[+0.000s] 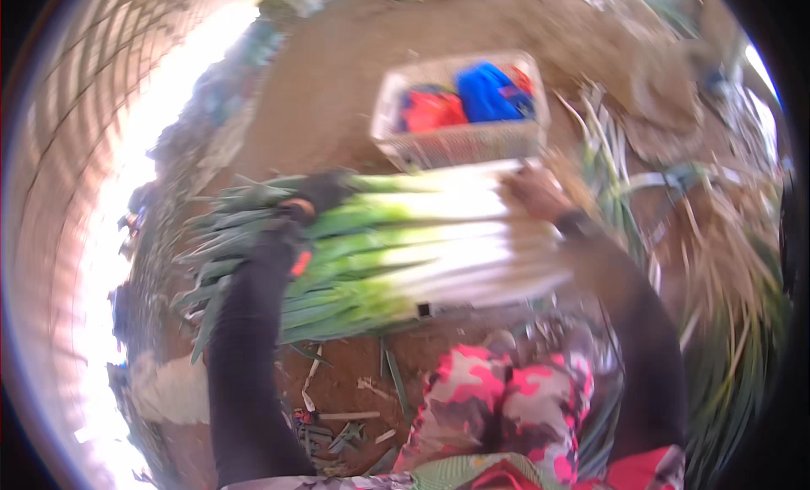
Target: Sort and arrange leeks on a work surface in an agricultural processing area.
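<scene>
A row of thick leeks (pixel 405 256) lies side by side before me, green leaves to the left and white stalks to the right. My left hand (pixel 326 189), in a dark glove, rests over the leaves at the far side of the row; its fingers blend into the glove's dark shape. At the white end of the farthest leek (pixel 468 181) is my bare right hand (pixel 538 191), its fingers closed over the stalk. Motion blur softens the right hand and the root ends. A small black square (pixel 424 310) shows at the row's near edge.
Just beyond the leeks stands a pale plastic basket (pixel 468 150) holding red and blue items. More leeks with long roots and leaves (pixel 728 287) are heaped at the right. Leaf scraps (pixel 348 436) litter the dirt floor near my knees. A brick wall (pixel 82 110) rises at the left.
</scene>
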`<state>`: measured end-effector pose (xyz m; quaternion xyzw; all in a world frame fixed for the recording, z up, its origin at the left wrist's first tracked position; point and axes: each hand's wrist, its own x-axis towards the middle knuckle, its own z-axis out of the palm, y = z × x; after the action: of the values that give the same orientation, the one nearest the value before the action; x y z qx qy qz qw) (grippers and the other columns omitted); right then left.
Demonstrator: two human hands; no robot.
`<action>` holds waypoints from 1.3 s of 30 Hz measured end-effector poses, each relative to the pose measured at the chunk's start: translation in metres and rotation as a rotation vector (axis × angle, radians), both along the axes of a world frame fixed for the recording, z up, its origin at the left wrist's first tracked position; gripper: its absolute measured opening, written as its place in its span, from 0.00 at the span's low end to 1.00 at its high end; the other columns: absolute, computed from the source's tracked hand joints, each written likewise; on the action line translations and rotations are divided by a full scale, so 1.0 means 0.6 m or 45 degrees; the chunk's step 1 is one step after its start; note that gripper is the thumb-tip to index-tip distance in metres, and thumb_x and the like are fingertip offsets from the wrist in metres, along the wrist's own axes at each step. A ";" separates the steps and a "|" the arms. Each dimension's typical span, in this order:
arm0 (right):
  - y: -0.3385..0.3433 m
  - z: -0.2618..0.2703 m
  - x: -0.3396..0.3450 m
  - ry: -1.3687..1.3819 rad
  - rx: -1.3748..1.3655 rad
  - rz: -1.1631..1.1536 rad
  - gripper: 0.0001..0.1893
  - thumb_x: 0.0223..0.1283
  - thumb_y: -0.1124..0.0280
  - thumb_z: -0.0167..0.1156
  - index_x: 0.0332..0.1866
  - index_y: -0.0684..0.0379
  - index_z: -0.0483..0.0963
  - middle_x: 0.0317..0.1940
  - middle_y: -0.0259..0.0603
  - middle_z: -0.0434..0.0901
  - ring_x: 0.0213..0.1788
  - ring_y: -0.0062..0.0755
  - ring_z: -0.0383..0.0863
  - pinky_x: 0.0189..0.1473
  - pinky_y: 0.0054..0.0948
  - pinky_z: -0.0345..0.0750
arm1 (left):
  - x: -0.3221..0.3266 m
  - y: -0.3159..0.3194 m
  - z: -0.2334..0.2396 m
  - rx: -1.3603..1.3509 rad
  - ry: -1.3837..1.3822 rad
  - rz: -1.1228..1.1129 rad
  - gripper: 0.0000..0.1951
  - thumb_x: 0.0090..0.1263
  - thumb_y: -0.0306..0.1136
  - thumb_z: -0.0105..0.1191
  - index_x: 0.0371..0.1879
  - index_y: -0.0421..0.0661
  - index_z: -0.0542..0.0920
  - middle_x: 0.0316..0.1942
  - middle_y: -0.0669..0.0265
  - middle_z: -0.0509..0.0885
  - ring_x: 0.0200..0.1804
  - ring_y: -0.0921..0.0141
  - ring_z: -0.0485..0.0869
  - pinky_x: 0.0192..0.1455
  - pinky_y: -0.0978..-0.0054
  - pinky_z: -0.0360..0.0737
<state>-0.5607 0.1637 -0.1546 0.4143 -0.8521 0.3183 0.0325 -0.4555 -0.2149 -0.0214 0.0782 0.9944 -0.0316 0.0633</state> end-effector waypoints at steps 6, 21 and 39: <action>0.040 0.127 0.090 -0.130 -0.295 0.058 0.15 0.57 0.71 0.58 0.51 0.53 0.76 0.43 0.45 0.72 0.48 0.46 0.73 0.52 0.39 0.70 | 0.042 0.026 0.002 -0.092 0.188 0.111 0.29 0.63 0.57 0.50 0.51 0.43 0.77 0.52 0.53 0.76 0.51 0.54 0.77 0.54 0.59 0.74; 0.021 -0.063 -0.033 -0.141 -0.023 0.104 0.13 0.59 0.72 0.52 0.47 0.54 0.78 0.41 0.48 0.75 0.43 0.49 0.76 0.47 0.40 0.73 | 0.091 0.095 0.018 -0.120 0.111 0.140 0.32 0.65 0.60 0.45 0.51 0.39 0.76 0.49 0.48 0.79 0.54 0.53 0.77 0.57 0.57 0.70; 0.007 -0.059 0.003 0.599 -0.122 -0.034 0.25 0.57 0.68 0.52 0.62 0.55 0.67 0.50 0.48 0.73 0.50 0.45 0.75 0.49 0.43 0.74 | 0.078 0.061 -0.091 -0.214 0.250 0.252 0.27 0.71 0.48 0.43 0.58 0.36 0.71 0.57 0.47 0.73 0.63 0.51 0.67 0.70 0.55 0.55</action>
<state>-0.5589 0.1678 -0.1899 0.4637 -0.8104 0.2526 0.2538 -0.4086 -0.1780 -0.0758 -0.0290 0.9925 -0.1159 -0.0249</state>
